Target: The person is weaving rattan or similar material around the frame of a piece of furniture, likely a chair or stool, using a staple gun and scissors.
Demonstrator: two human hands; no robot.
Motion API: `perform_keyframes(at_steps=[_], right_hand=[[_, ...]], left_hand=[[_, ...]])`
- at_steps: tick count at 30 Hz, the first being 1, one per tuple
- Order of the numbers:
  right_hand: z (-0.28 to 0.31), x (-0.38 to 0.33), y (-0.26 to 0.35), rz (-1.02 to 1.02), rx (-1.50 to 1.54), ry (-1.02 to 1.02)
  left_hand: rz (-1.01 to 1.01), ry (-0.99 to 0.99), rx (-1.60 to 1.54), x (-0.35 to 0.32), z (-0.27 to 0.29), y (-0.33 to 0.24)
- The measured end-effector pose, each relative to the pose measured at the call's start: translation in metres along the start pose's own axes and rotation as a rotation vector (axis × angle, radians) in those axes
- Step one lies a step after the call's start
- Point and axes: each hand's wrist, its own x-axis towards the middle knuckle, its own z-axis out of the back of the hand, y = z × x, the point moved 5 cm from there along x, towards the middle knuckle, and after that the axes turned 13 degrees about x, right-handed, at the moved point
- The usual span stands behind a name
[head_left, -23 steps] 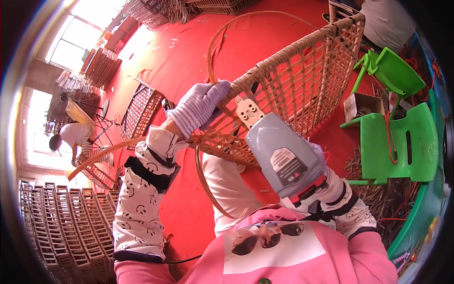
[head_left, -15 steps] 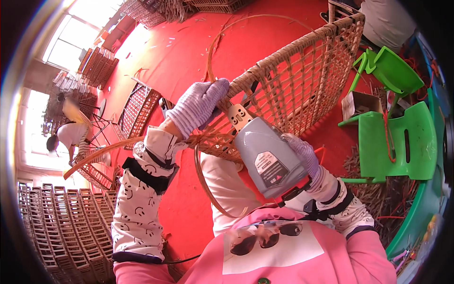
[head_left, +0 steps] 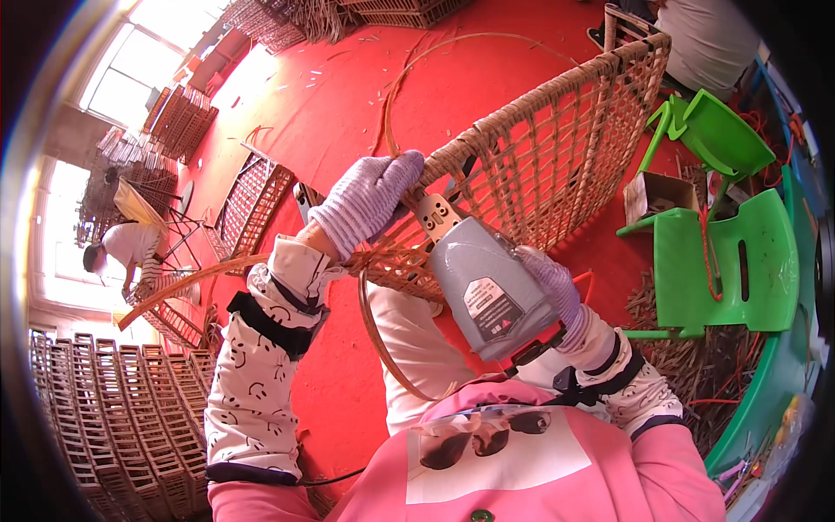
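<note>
My left hand (head_left: 367, 200), in a striped lilac glove, is closed around the wrapped rim of a woven rattan panel (head_left: 541, 143) at its near corner. A long flat rattan strip (head_left: 187, 280) runs from beneath that hand out to the left, and another thin strip (head_left: 376, 335) curls down in front of my knee. My right hand (head_left: 551, 285), gloved too, grips a grey nail gun (head_left: 461, 261). Its metal nose plate (head_left: 437, 214) meets the panel's rim just below my left fingers. The right fingers are partly hidden behind the tool's body.
On the right stand green plastic chairs (head_left: 726, 270) and a cardboard box (head_left: 648, 196), with scraps around them. Stacked woven frames (head_left: 122, 409) fill the lower left. A co-worker (head_left: 130, 248) bends at the far left; another person (head_left: 709, 43) sits at upper right. Red covering (head_left: 330, 104) spreads over the floor.
The nail gun and both hands have barely moved; its nose stays against the rim. At the far left the co-worker's arm and a tan piece there have shifted.
</note>
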Motion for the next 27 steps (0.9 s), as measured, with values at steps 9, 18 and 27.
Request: perform_keyframes(at_steps=[9, 18, 27], right_hand=[[-0.0007, 0.0012, 0.0016, -0.003, 0.001, -0.006], [-0.0014, 0.0038, -0.001, -0.009, 0.003, -0.011], [0.0018, 0.0083, -0.0036, 0.003, -0.013, 0.005]], left_hand=[[-0.001, -0.056, 0.029, -0.0009, -0.0005, 0.0009], [-0.002, -0.052, 0.013, -0.0038, 0.0, -0.003], [-0.017, -0.058, 0.078, -0.0024, -0.0017, -0.0047]])
